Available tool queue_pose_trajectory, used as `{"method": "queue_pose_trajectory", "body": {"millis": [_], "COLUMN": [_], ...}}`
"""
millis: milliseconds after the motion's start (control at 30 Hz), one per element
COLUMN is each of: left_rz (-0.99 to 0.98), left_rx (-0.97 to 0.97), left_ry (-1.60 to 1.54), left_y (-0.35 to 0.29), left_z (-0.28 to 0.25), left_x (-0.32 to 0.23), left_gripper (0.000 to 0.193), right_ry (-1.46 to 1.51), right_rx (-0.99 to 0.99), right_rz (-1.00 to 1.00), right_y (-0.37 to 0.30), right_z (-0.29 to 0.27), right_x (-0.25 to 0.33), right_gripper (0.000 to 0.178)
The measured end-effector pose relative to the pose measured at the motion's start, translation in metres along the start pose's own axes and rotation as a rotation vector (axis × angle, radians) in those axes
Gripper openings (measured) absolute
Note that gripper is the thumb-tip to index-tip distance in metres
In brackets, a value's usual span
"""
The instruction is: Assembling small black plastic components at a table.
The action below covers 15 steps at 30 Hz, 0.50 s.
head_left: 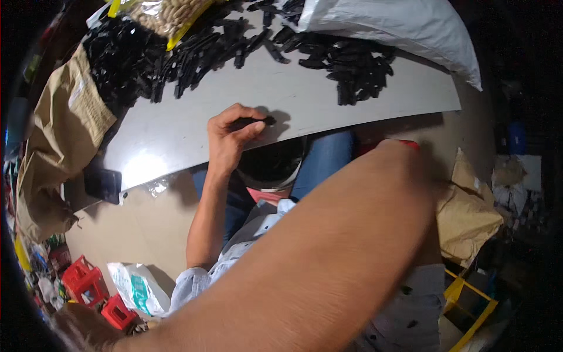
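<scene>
We found the left hand [233, 132] closed in a pinch, thumb against fingers, on a dark piece [270, 121] whose tip showed past the fingertips, just above the near edge of the pale table [193, 120]. Below it, between the knees, we saw a round bucket [275, 189]. Further out, we counted two masses of black pieces: a broad, heaped spread [196, 61] at the far left, and a smaller cluster [359, 73] at the right, below a white sack [387, 26].

We judged the work to be under way: one piece was in hand, and many lay loose. Which group was finished and which was left, we could not tell.

The fingers covered most of the held piece, and the bucket's dark inside kept its contents from us. The right forearm [293, 270] crossed close and blurred, hiding much of the lap; its hand ran into the dim lower-left rim, so we could not tell its grip.
</scene>
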<state>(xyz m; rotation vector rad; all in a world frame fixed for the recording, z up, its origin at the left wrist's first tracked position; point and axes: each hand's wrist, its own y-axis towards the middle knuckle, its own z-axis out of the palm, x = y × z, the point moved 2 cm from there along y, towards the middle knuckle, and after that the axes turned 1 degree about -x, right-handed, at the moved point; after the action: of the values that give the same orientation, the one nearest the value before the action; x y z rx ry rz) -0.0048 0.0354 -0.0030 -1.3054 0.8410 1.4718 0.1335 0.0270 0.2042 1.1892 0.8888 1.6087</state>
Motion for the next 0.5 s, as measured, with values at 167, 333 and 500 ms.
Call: {"method": "queue_pose_trajectory", "body": {"millis": [167,333,500], "left_rz": [0.026,0.010,-0.005], "left_rx": [-0.016,0.016,0.111], "left_ry": [-0.099,0.362,-0.497], "left_y": [-0.003,-0.011,-0.023], "left_z": [-0.004,-0.010,-0.001], "left_x": [-0.001,-0.002,-0.004], "left_gripper": [0.017,0.028,0.034], "right_ry": [-0.535,-0.589,-0.728], "right_rx": [0.430,-0.603,-0.778], "right_rz": [0.646,0.838,0.747], "right_y": [-0.004,-0.079,-0.153], "right_z": [-0.057,-0.176,-0.202], "right_x": [0.012,0.102,0.129], "right_gripper": [0.016,0.017,0.018]}}
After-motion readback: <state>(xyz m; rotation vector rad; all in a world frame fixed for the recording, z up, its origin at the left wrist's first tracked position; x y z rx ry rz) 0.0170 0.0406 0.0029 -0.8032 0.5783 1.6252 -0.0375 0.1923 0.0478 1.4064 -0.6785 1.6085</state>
